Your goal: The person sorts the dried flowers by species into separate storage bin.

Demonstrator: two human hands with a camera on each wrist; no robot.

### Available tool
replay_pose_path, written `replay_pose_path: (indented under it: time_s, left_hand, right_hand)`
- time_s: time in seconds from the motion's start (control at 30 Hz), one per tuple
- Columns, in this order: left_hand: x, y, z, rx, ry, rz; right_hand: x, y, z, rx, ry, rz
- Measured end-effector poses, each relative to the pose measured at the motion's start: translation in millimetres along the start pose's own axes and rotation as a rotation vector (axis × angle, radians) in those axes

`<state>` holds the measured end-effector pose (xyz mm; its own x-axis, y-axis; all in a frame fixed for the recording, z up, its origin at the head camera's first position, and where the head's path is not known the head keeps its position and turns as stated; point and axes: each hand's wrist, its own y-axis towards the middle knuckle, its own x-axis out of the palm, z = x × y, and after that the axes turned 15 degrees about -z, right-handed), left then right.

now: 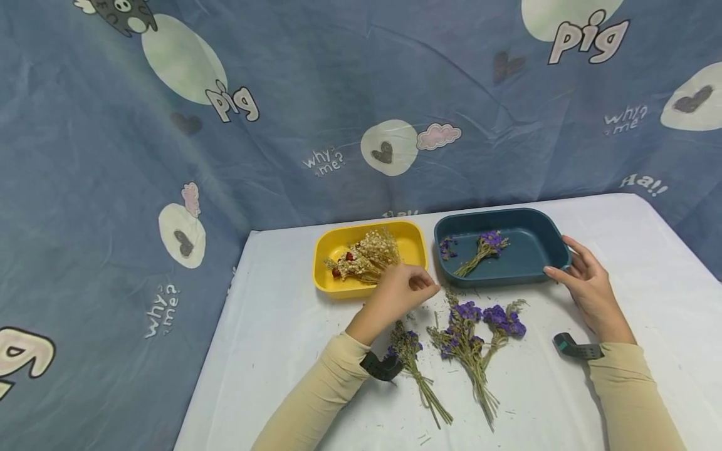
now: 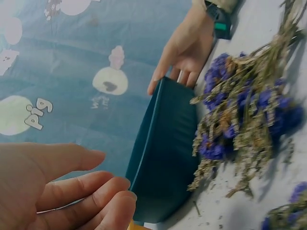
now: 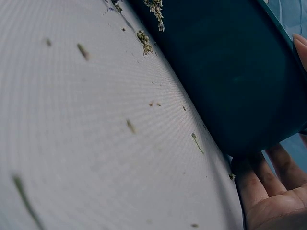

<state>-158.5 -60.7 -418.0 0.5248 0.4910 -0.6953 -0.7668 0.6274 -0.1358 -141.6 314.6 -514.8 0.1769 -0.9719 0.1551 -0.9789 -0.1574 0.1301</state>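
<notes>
The white surface (image 1: 282, 326) carries a blue tray (image 1: 507, 277) near its far edge; the right hand (image 1: 589, 285) grips the tray's right end, the left hand's (image 1: 397, 291) fingers, relaxed, empty, beside its left. A lopsided pull could swing it into the purple bunch (image 1: 469, 354).

A blue fabric backdrop (image 1: 316, 81), creased in places, hangs behind the white counter (image 1: 265, 313) and down past its left side. Its print is playful: a dark pig figure (image 1: 121, 14) cut by the upper edge, a pale green oval (image 1: 183, 59) just beside it, and chunky "pig" lettering (image 1: 588, 37) at the upper right. Near the middle, a white oval (image 1: 389, 141) bears a grey heart (image 1: 383, 153) and touches a pink cloud (image 1: 439, 136) — with "why me?" lettering (image 1: 324, 161) to its left. "Ha!!" lettering (image 1: 643, 183) sits low at the right, just above the counter's far edge.
</notes>
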Motion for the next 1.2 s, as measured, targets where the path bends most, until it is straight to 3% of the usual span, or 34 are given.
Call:
replay_pose_path:
  time_s: [0.3, 0.6, 0.83, 0.93, 1.13, 1.2]
  left_hand:
    - [21.2, -31.8, -7.3, -0.048, -0.042, -0.086]
    - [49.9, -57.5, -12.2, -0.119, 0.047, -0.162]
    - [61.5, -71.1, -12.1, -0.189, 0.105, -0.202]
    - [66.1, -75.2, -11.4, -0.217, 0.195, -0.184]
    - [78.1, -81.8, -6.9, -0.256, 0.487, -0.085]
    - [81.1, -83.0, -4.3, -0.277, 0.529, -0.065]
  right_hand:
    - [-0.2, 1.6, 0.3, -0.004, 0.011, -0.006]
    - [-0.7, 0.7, -0.2, 0.004, 0.006, 0.003]
    - [0.9, 0.1, -1.4, 0.026, -0.026, 0.008]
    - [1.4, 0.2, -1.3, 0.028, -0.033, 0.009]
    - [0.8, 0.0, -0.5, 0.008, -0.012, 0.001]
    - [0.6, 0.0, -0.6, 0.004, -0.010, 0.000]
